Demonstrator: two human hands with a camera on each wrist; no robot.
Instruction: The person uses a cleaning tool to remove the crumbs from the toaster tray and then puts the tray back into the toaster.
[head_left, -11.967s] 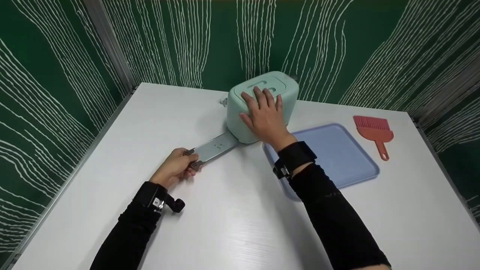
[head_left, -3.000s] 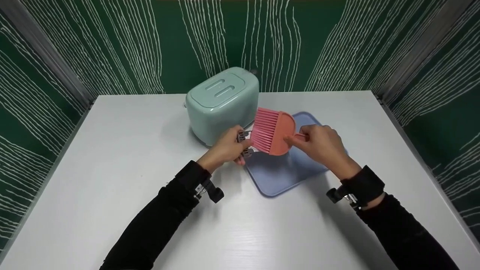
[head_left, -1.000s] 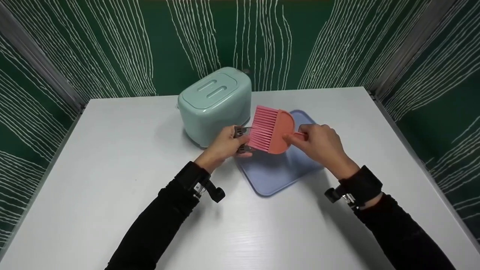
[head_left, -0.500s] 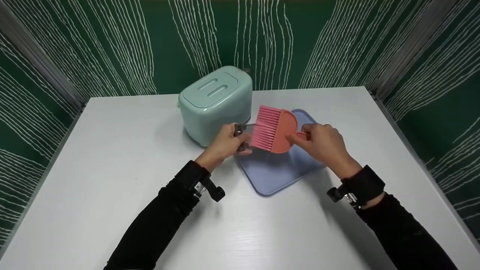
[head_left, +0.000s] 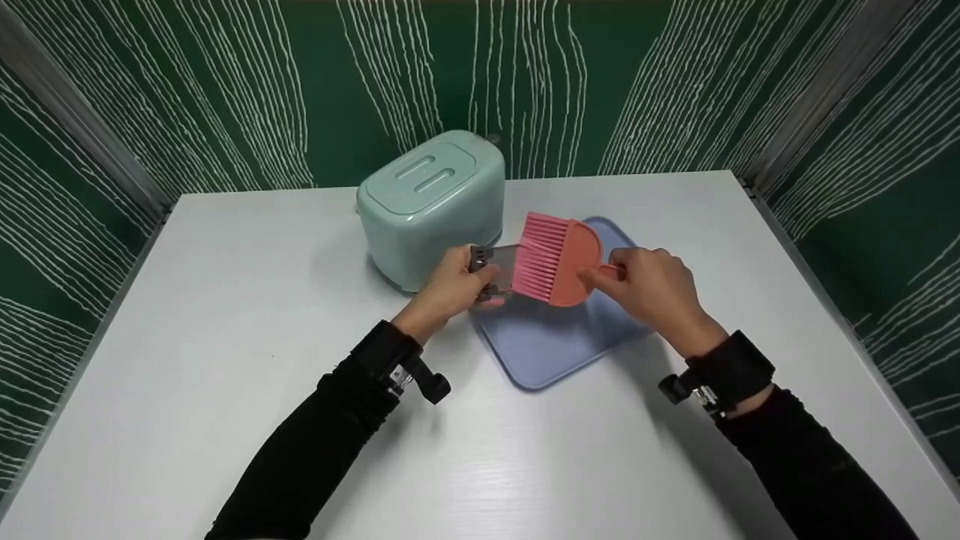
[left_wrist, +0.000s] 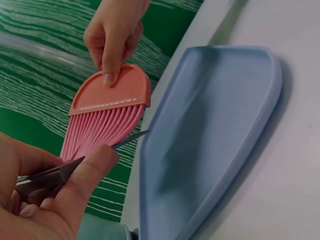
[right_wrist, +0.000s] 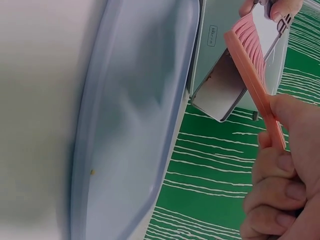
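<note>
My left hand grips the dark clip end of a flat metal crumb tray, thumb on top. My right hand pinches the handle of an orange brush, whose pink bristles touch the crumb tray's upper face. Crumb tray and brush are both above a blue tray on the table. In the right wrist view the crumb tray slants, with small brown specks near its far end. One yellowish crumb lies on the blue tray. From the head, the brush hides much of the crumb tray.
A mint-green toaster stands just behind my left hand, close to the blue tray's left side. The white table extends around everything, and a green wall with white lines rises along its back and sides.
Twelve seconds ago my left hand held the crumb tray at the toaster's base, my right rested on the toaster, and the brush lay on the table. Lately the bristles have slid rightward along the crumb tray.
</note>
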